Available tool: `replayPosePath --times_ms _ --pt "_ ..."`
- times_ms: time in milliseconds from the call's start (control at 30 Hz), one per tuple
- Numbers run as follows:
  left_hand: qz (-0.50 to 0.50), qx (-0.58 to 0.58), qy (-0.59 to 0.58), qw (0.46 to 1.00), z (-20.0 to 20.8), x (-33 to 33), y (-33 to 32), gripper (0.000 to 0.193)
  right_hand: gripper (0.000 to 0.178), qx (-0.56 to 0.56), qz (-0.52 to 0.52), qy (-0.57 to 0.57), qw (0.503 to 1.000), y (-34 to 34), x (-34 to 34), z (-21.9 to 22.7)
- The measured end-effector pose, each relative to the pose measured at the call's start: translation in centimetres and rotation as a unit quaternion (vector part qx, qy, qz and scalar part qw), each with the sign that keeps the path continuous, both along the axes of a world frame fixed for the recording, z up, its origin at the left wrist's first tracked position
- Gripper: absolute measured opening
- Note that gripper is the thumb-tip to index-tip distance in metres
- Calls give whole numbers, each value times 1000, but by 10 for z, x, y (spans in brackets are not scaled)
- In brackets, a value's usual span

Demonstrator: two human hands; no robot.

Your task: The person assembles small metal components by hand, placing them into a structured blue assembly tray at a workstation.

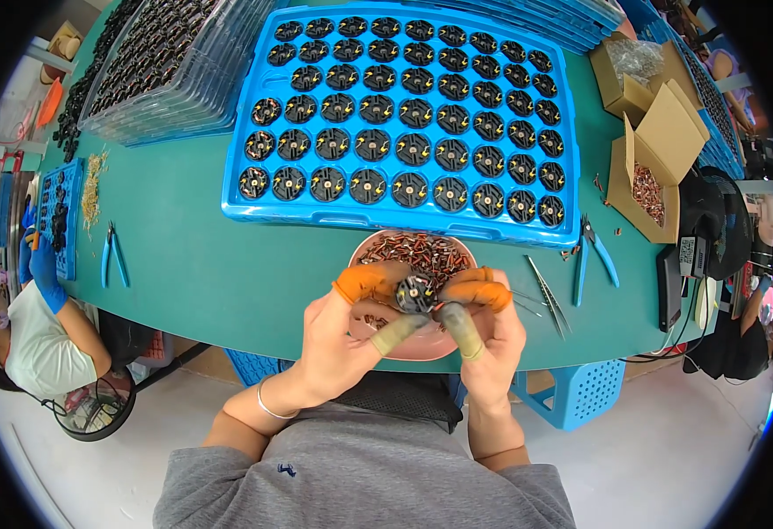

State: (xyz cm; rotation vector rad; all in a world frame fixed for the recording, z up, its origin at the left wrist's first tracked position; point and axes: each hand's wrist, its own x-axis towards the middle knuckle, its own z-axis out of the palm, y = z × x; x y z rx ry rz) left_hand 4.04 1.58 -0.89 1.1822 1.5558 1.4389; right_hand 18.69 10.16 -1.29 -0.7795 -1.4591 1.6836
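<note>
My left hand (338,331), in orange and yellowish finger cots, pinches a round black motor-like part (416,294) over a pink bowl (360,251). The part is tilted, its wired face turned up. Closed at its right edge is my right hand (490,331), in similar cots. A tiny reddish bit shows between its fingertips, too small to name. The bowl holds many small red-brown and silver components (417,251). Just beyond it lies a blue tray (263,97) with rows of the same round black parts, each with yellow bits on it.
Tweezers (547,295) and blue-handled cutters (594,251) lie right of the bowl; blue-handled pliers (113,256) lie left. An open carton (660,181) holds more components. Clear stacked trays (170,88) stand far left. A co-worker in blue gloves (44,269) sits at left.
</note>
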Motion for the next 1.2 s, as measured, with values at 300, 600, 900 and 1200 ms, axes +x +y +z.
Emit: replayPosePath --times_ms 300,600,900,1200 --pt "10 15 94 995 -1 1 1 51 19 18 29 -17 999 -3 -2 -7" --pt "-46 -9 -91 995 -2 -3 -3 51 17 11 33 -20 999 -2 -3 -4" --pt "-48 24 -76 996 -4 -5 -4 50 16 30 41 -31 998 -2 -4 -1" --pt "-23 -10 -110 994 6 -6 -5 42 21 126 17 -104 986 -4 -8 7"
